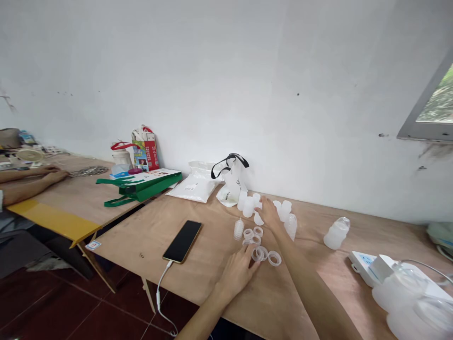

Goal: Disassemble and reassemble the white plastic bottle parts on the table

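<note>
Lower right of the frame: translucent bottles [399, 288] crowd against a white device [366, 267] on the table [212, 283]. An arm swung wide to that side could knock them together.

Lower left of centre: a white cable [158, 297] hangs past the table's near edge from a dark phone [183, 241]. A forearm or leg catching the cable could drag the phone off; the cause would be that loose run.

Centre, below the middle: the left hand [236, 270] is low on the table, thumb and forefinger spread apart, at the edge of a loose group of translucent rings [274, 258]. No firm grip is visible. Some rings overlap, so a careless sweep of the fingers could scatter them, or bring two up together.

Just beyond, a ridged translucent piece [238, 228] stands by the rings and may tip if brushed.

Centre, farther back: the right hand [268, 213] is among the white cups [248, 207], fingers curled. Whether it pinches a cup cannot be told, as the fingertips are partly obscured. The cups stand close together, so pulling one out could topple its neighbours.

Behind them, near the wall, a white bag with black handles [233, 182] slumps close to the cups; a shift in it could push them.
</note>
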`<state>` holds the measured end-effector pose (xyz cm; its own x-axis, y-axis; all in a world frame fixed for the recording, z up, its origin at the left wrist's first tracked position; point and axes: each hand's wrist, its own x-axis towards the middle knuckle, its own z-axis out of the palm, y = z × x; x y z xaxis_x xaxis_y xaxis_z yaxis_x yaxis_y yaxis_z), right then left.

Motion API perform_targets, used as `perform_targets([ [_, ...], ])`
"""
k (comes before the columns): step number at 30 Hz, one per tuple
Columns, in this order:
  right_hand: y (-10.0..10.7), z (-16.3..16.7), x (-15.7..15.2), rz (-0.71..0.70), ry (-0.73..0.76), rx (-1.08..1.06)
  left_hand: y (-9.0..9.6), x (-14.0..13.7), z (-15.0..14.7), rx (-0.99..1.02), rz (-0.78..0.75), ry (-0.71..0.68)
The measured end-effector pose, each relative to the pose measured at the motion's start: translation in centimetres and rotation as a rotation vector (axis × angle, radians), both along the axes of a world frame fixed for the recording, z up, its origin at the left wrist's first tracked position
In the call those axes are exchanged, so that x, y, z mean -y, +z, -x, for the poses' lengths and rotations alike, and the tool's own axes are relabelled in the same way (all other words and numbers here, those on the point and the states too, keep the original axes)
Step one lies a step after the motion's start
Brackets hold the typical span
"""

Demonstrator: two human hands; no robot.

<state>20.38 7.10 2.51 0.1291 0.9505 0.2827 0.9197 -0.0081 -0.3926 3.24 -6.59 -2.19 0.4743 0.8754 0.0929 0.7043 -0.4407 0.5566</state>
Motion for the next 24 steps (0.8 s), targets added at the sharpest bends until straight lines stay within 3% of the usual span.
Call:
perform_targets([
  [16,-0.3,-1.1,-1.7,0.031,-0.124,0.113,0.0,0.0,0.2,0.069,0.010,-0.022],
  [24,0.1,-1.2,-2.3,0.078,-0.088,0.149,0.2,0.1,0.2,0.052,0.022,-0.023],
])
